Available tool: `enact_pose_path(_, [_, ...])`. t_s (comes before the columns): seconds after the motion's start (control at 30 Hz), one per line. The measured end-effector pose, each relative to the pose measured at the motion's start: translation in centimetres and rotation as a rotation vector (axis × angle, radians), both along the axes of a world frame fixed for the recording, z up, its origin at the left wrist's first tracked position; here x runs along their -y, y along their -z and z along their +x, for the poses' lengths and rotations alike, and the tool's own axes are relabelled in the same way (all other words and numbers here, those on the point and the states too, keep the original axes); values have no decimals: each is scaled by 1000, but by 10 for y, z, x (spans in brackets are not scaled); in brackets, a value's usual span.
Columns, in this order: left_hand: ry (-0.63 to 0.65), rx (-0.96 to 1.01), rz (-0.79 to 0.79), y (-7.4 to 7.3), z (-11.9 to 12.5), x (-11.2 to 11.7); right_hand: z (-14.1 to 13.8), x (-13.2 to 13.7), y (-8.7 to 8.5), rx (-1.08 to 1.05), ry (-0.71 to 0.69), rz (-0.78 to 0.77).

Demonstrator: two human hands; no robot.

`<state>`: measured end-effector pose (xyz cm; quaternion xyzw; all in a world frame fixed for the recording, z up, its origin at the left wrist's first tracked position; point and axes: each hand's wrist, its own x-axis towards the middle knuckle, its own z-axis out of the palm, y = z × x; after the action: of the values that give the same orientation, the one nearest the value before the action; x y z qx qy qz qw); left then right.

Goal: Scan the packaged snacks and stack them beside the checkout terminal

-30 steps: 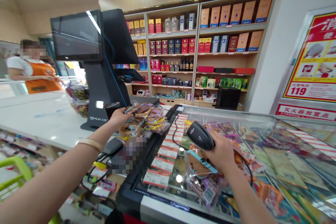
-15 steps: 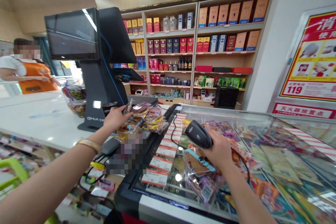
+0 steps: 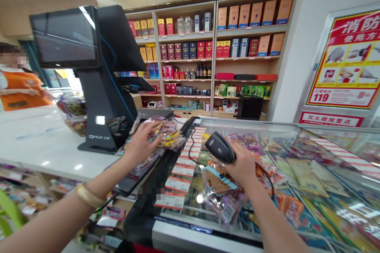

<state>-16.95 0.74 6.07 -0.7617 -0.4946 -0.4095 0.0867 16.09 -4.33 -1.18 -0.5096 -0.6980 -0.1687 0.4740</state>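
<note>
In the head view, my right hand is wrapped round a black barcode scanner, its head tilted up and to the left. Under the scanner, clear-wrapped snack packets lie on the glass top, one with a blue label strip and another showing a barcode. My left hand, with a gold bracelet at the wrist, is over a pile of clear-wrapped snack packets. Its thumb and fingers are apart, at the near side of the pile. Whether its fingertips touch a packet is hard to see.
A black checkout terminal stands on the white counter at left, with plastic jars behind it. The glass-topped case runs along the right. A person in an orange apron is at far left. Shelves of boxes line the back.
My left hand has shifted right, from beside the terminal onto the packet pile, and its fingers have spread. My right hand still holds the scanner. The view has turned slightly right.
</note>
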Motion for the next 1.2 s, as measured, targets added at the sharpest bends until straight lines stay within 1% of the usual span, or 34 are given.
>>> enact_pose_path(0.03, [127,-51,-72,9,15,11,0,0,0,-5,-1,4])
enact_pose_path(0.1, [327,-133,-266,29,45,32,1,0,0,-14,-2,11])
enact_pose_path(0.17, [456,-185,-402,50,71,50,2,0,0,-13,-3,9])
enact_pose_path(0.23, [479,-200,-435,67,94,64,2,0,0,-9,-6,-3])
enact_pose_path(0.3, [472,-223,-424,79,114,74,2,0,1,-6,-13,-11])
enact_pose_path(0.4, [418,-239,-464,90,138,80,2,-1,1,-16,-19,-9])
enact_pose_path(0.47, [377,-209,-508,95,146,79,2,-2,0,-31,-21,-6])
enact_pose_path(0.57, [408,-117,-526,98,147,73,3,-3,0,-50,-33,-5])
enact_pose_path(0.63, [431,3,-543,99,140,66,4,-3,1,-54,-33,9])
enact_pose_path(0.67, [429,93,-560,99,136,63,4,-3,1,-56,-28,18])
enact_pose_path(0.7, [421,208,-584,98,131,60,4,-3,1,-58,-22,29])
enact_pose_path(0.77, [417,497,-670,96,123,57,4,-2,0,-66,-14,48])
enact_pose_path(0.87, [429,943,-813,91,113,59,4,0,-2,-75,-7,73])
enact_pose_path(0.93, [434,1136,-834,87,109,65,3,2,-5,-76,-19,86])
enact_pose_path(1.0, [434,1247,-775,86,107,69,3,4,-8,-76,-67,91])
enact_pose_path(1.07, [420,1311,-670,87,106,71,2,6,-10,-63,-152,76])
enact_pose_path(1.13, [381,1344,-544,92,105,71,-1,9,-12,-29,-239,38])
enact_pose_path(1.2, [343,1356,-450,97,105,69,-4,11,-14,7,-303,6])
